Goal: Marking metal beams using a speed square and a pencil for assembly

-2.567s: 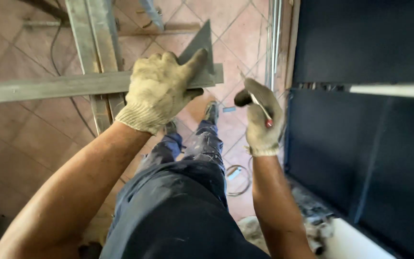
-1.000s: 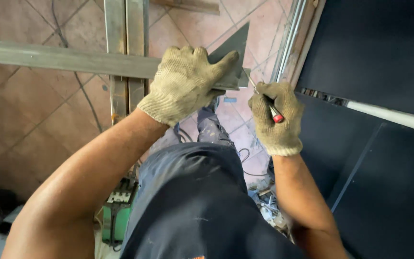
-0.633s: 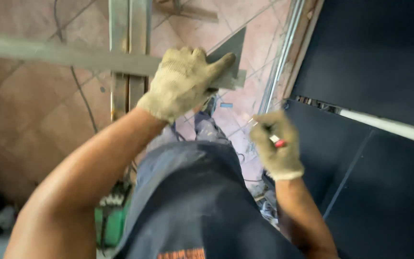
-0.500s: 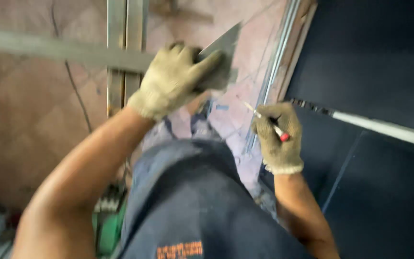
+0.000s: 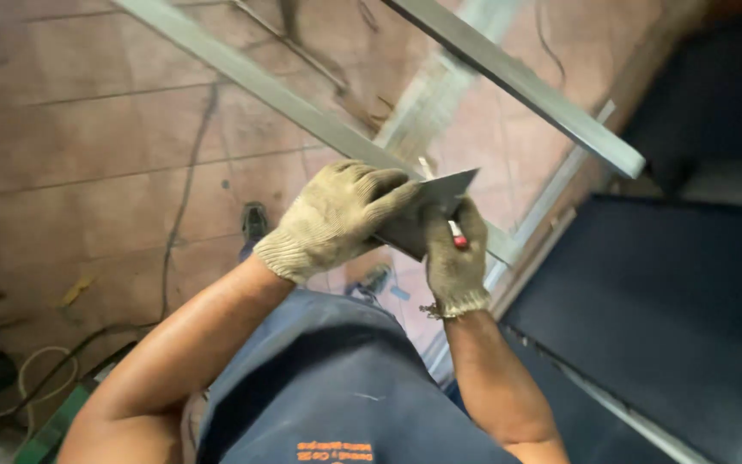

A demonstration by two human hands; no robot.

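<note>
Now right hand (image 5: 455, 258), grip pinching marker (image 5: 456, 235), moved up against square (image 5: 436, 196).

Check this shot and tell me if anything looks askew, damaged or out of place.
Nothing looks damaged. The left hand presses a flat metal square on the steel bar; the right hand holds a red-tipped marker against it. Only loose cables trail across the tiled floor.

no packages, labels, signs or screens in view
</note>
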